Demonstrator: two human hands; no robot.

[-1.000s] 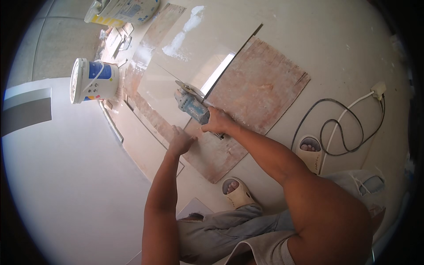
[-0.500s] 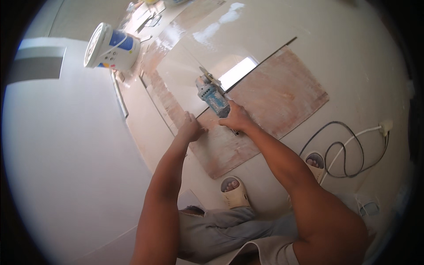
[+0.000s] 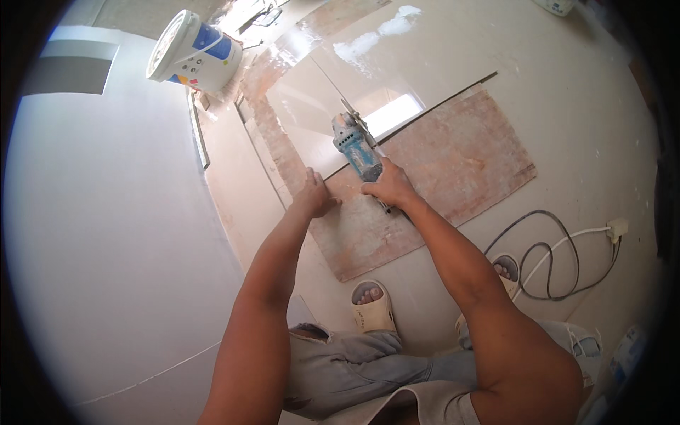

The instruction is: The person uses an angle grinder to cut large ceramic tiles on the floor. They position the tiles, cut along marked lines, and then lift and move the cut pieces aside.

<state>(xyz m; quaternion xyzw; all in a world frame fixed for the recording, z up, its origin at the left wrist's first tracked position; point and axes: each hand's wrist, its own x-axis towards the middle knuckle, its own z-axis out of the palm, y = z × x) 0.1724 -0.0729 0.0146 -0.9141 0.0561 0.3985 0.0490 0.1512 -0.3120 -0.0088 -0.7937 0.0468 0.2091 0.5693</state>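
My right hand is wrapped round the rear body of a blue-green angle grinder. The grinder's disc stands on edge over a glossy pale tile, in line with a thin straight line running away across it. Close to the tile's near left corner, my left hand rests with its thumb apart from the fingers and nothing held. Under the tile's near edge lies a reddish-brown stained board. Where the disc meets the tile is partly hidden by the grinder's head.
A white bucket with a blue patch stands far left beside a pale wall. To the right, a dark cable loops on the floor near a plug connector. My sandalled foot is just short of the board.
The whole view has shifted slightly. Both hands stay in nearly the same places on the work, and a little more of the line shows beyond the disc.
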